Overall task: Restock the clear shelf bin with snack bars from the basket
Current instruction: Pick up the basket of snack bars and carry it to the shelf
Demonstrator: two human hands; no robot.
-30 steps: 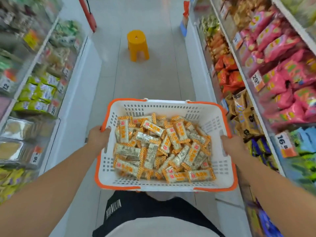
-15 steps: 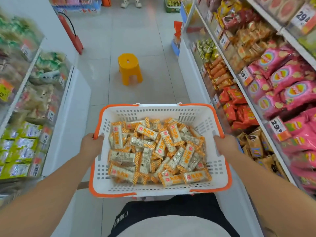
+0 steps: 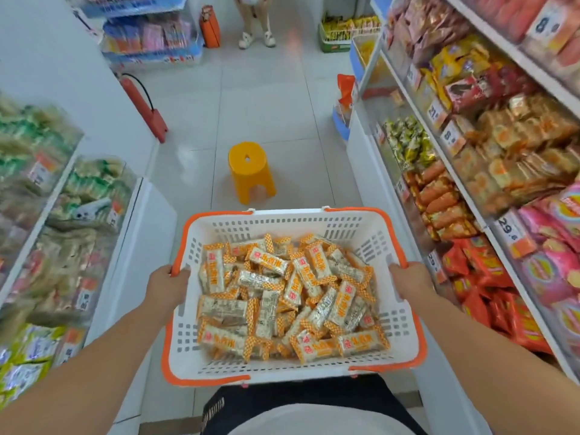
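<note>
We carry the basket (image 3: pixel 292 221) level at waist height down a shop aisle, left hand (image 3: pixel 166 288) gripping its left rim and right hand (image 3: pixel 409 282) gripping its right rim, fingers of both curled over the orange edge, so neither is free. The snack bars (image 3: pixel 288 296) lie heaped loose inside, pointing every way; no common long axis to pick along. Their wrappers are silver-white with orange chequered ends and orange characters we cannot read at this size. Which clear shelf bin is the target we cannot say: clear-fronted bins line both sides, the right shelves (image 3: pixel 489 171) nearer the right hand, the left shelves (image 3: pixel 62 196) nearer the left, and none in view plainly shows matching orange-and-silver bars, though the edges are blurred. Price tags on the right read "29", "8", and what looks like "21"; the smaller print is illegible. Ahead on the floor, a yellow stool (image 3: pixel 251 171) stands mid-aisle, directly in our line. A red fire extinguisher (image 3: pixel 142 108) leans at the left wall. Our judgement: the basket must be set down or shifted to one hand before any bar is lifted.
</note>
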